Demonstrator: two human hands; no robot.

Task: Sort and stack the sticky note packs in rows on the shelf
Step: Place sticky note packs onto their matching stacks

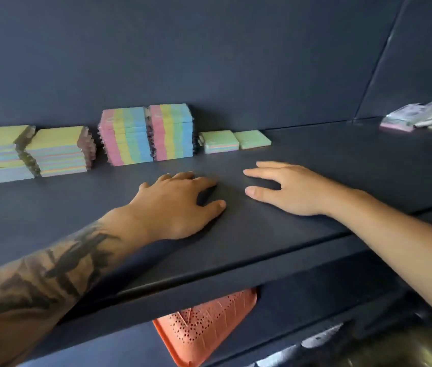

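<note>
**Both hands flat on the shelf, sorted packs along the back wall**

Nearest the camera, a tattooed left forearm (50,268) crossed the front lip of the dark shelf (236,250). Below that lip, part of an orange perforated basket (204,324) showed on a lower level.

Left hand (180,205): palm down on the shelf board, fingers loosely spread, holding nothing. Right hand (286,189): likewise palm down, fingers straight and slightly apart, holding nothing. The two hands lay near one another at mid-shelf, thumbs pointing inward, not touching.

Sticky note packs stood in a row against the back wall, apart from both hands. From the left:
- two yellow-topped stacks (28,152), side by side, several packs high, their edges banded in pastel colours;
- two striped stacks (147,135) of pink, yellow, green and blue, touching each other and the tallest in the row;
- two low green-topped stacks (234,141), just beside the striped ones, the left of the pair slightly higher than the right.

At the far right of the shelf, well apart from the row, lay a loose heap of wrapped packs (421,117), blurred; one pink edge was discernible, the rest could not be told.
</note>
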